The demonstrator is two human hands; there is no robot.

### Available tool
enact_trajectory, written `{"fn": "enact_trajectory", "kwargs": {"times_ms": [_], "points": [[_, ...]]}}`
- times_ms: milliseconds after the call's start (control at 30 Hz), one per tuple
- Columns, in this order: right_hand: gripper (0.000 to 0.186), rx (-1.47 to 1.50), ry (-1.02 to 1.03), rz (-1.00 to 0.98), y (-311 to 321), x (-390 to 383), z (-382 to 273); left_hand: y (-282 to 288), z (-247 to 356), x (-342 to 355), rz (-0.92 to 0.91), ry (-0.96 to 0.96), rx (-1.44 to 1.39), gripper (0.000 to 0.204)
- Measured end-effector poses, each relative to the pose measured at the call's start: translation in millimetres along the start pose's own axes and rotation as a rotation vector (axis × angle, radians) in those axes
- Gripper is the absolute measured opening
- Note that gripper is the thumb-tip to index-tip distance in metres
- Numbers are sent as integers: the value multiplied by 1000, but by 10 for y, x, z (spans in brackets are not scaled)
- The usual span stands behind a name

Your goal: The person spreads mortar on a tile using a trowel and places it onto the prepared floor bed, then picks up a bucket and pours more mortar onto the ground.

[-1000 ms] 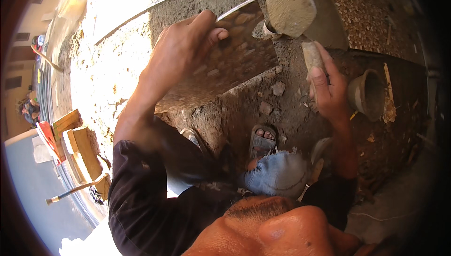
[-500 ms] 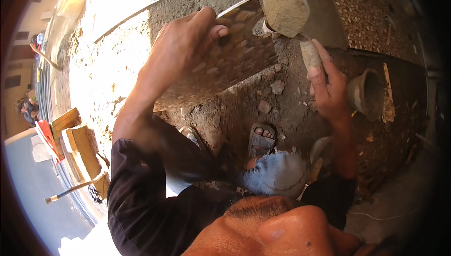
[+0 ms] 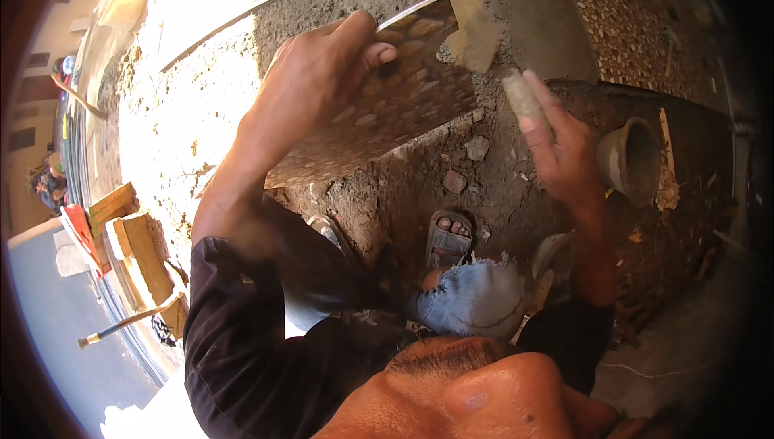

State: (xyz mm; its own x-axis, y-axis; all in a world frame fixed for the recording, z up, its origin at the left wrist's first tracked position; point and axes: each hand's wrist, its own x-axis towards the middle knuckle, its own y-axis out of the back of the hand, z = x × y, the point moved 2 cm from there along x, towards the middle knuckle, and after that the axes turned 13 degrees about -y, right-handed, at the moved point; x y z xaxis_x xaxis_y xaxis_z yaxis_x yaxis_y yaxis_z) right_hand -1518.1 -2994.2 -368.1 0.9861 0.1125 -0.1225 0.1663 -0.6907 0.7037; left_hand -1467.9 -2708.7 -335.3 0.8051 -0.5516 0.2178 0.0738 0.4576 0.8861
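Left of centre, the left hand (image 3: 322, 88) is clamped on the upper edge of a tilted pebble-patterned tile (image 3: 403, 88), probably stiff, weighty and brittle; opposite edges should give the safest hold. By its right edge is a mortar-stained trowel (image 3: 474, 36), its handle gripped in the right hand (image 3: 562, 145). Beyond, smooth grey mortar (image 3: 552, 28) meets pebble paving (image 3: 629, 44); farther right a round bucket (image 3: 614, 161) sits on dark, littered soil (image 3: 681, 233).

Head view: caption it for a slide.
The left hand holds a pebble-patterned tile by its far edge while the right hand grips a trowel beside the tile's right edge.
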Motion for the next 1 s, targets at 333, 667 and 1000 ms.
{"fn": "enact_trajectory", "kwargs": {"times_ms": [333,667,1000], "points": [[46,-10,165,120,-7,48,199,-78,8,36,33,-100,-45,28],[45,151,-85,65,-21,-74,298,-131,103,163,-39,-106,26,28],[46,679,-395,-180,-267,-178,517,-212,126,255,-132,20,1,27]]}}
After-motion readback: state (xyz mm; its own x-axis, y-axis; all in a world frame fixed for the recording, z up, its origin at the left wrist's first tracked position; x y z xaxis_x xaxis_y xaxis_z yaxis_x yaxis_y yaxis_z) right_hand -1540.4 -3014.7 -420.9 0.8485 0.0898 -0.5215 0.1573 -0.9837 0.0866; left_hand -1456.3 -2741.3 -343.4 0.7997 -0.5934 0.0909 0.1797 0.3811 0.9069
